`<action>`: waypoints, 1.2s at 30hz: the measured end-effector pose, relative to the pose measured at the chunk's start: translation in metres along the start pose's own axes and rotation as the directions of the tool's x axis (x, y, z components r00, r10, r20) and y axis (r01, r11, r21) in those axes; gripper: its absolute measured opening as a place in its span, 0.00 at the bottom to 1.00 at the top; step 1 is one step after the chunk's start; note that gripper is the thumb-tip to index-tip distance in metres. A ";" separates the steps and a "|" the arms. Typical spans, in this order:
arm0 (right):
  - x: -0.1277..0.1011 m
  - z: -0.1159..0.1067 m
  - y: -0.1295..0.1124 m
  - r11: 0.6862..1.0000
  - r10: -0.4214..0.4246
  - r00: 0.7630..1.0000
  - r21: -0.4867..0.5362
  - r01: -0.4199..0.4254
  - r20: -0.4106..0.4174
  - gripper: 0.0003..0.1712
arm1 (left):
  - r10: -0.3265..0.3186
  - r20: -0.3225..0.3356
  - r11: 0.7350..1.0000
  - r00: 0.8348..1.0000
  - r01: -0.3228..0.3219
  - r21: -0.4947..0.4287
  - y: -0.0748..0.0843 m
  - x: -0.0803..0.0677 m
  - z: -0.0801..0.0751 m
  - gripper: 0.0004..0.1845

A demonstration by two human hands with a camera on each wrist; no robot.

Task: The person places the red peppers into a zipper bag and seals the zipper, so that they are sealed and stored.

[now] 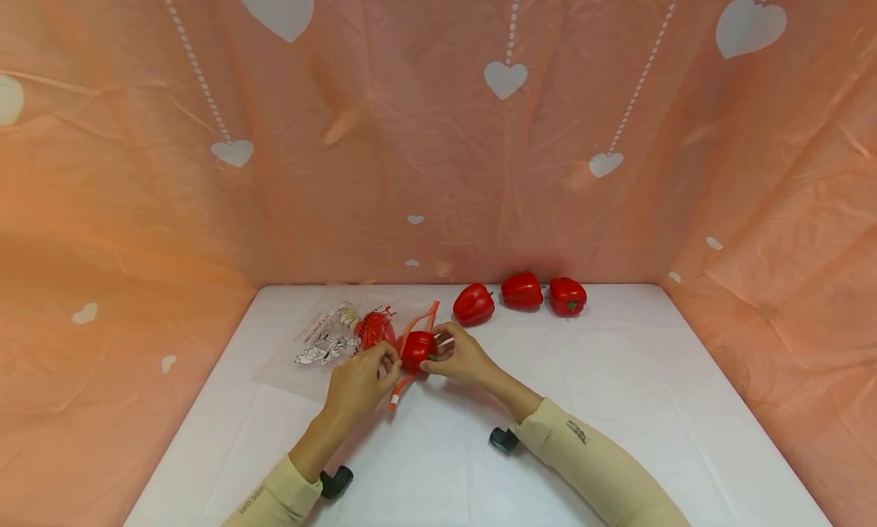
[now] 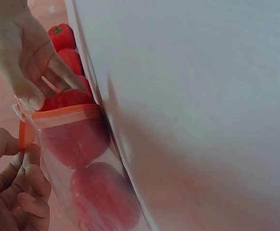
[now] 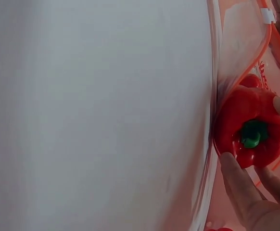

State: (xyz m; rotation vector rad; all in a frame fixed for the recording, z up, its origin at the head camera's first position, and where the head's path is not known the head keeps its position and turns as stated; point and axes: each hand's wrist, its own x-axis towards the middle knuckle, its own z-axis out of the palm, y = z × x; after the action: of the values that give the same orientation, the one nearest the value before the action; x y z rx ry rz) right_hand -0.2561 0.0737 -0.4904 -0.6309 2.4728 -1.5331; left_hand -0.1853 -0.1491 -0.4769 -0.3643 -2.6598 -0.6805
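Note:
A clear zip bag (image 1: 329, 340) with an orange zip strip lies on the white table (image 1: 617, 405), with one red pepper (image 1: 374, 330) inside it. My left hand (image 1: 387, 365) pinches the orange strip (image 2: 63, 114) at the bag's mouth. My right hand (image 1: 447, 352) holds a second red pepper (image 1: 416, 349) in that mouth. In the right wrist view the fingers (image 3: 238, 185) curl round this pepper (image 3: 248, 113), its green stem facing the camera. The left wrist view shows two peppers behind the clear film, one (image 2: 77, 139) near the mouth and one (image 2: 101, 197) deeper in.
Three more red peppers (image 1: 473, 304) (image 1: 522, 290) (image 1: 568, 295) stand in a row at the table's back edge. A pink cloth with white hearts (image 1: 505, 78) walls in the back and both sides. Bare white tabletop spreads to the right and front.

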 end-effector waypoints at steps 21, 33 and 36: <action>0.023 0.015 -0.003 0.988 0.112 0.992 0.110 -0.105 -0.065 0.34 | 0.009 -0.004 1.000 1.000 -0.009 -0.002 0.001 -0.001 0.000 0.08; 0.033 0.017 -0.002 0.985 0.139 0.988 0.110 -0.131 -0.071 0.33 | 0.014 -0.010 1.000 1.000 -0.014 0.002 0.001 -0.001 0.000 0.08; 0.034 0.017 -0.001 0.984 0.144 0.987 0.117 -0.135 -0.072 0.33 | 0.015 -0.012 1.000 1.000 -0.015 -0.001 0.001 -0.001 0.001 0.08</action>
State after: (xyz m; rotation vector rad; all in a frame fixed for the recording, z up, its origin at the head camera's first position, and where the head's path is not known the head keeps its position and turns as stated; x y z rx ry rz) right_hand -0.2799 0.0447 -0.4943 -0.3765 2.4086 -1.6589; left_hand -0.1842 -0.1480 -0.4775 -0.3785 -2.6429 -0.6777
